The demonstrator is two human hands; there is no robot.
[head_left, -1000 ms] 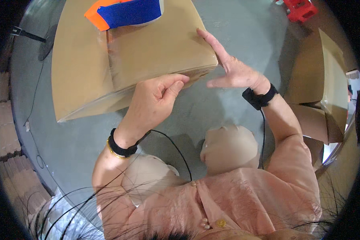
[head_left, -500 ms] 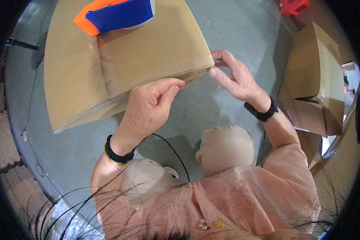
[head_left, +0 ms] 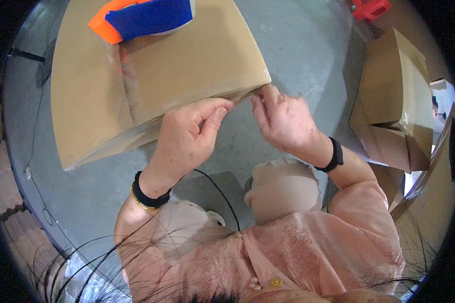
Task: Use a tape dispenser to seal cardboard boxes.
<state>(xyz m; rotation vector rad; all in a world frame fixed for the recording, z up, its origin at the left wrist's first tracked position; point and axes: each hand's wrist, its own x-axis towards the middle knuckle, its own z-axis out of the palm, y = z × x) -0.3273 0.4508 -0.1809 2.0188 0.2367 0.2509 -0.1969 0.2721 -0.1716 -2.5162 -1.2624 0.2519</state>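
A large brown cardboard box [head_left: 187, 55] takes up the upper left, with clear shiny tape along its near edge and a seam across its top. At that near edge my left hand [head_left: 187, 134] is closed, thumb and forefinger pinched together. My right hand [head_left: 285, 118] is closed at the box's near right corner, its fingertips pressed against the edge. What either hand pinches is too small or hidden to make out. On the box top lies an orange and blue object [head_left: 151, 19], partly cut off by the view's edge.
Another cardboard box [head_left: 381, 91] with flaps stands at the right. A red object [head_left: 370, 9] is at the upper right. Stacked flat cardboard [head_left: 30, 237] lines the left side. A black cable [head_left: 220, 189] runs over the grey floor [head_left: 308, 50] between my knees.
My right hand has come down and inward to the box corner, its spread fingers now closed. My left hand keeps its pinch. The box appears shifted very slightly left.
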